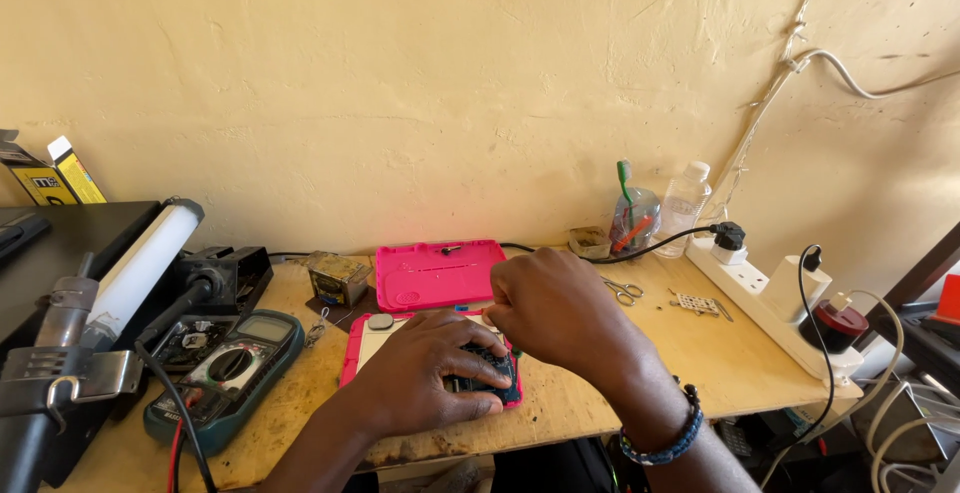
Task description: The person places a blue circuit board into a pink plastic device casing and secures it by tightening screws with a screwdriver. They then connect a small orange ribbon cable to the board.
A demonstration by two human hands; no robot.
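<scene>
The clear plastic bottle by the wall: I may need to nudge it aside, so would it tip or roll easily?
The clear plastic bottle stands upright, tall and narrow, so a push up high would probably tip it. It looks nearly empty, so likely light. Once down, its round body might roll toward the scissors.

Bare bench strip right of the right hand (560, 313), clear up to scissors (622, 291) and power strip (775, 303). Left side blocked: multimeter (228, 365) with leads just beside the left hand (425, 378). Pink cover (438, 274) closes the back; bottles (660, 215) crowd the rear right.
</scene>
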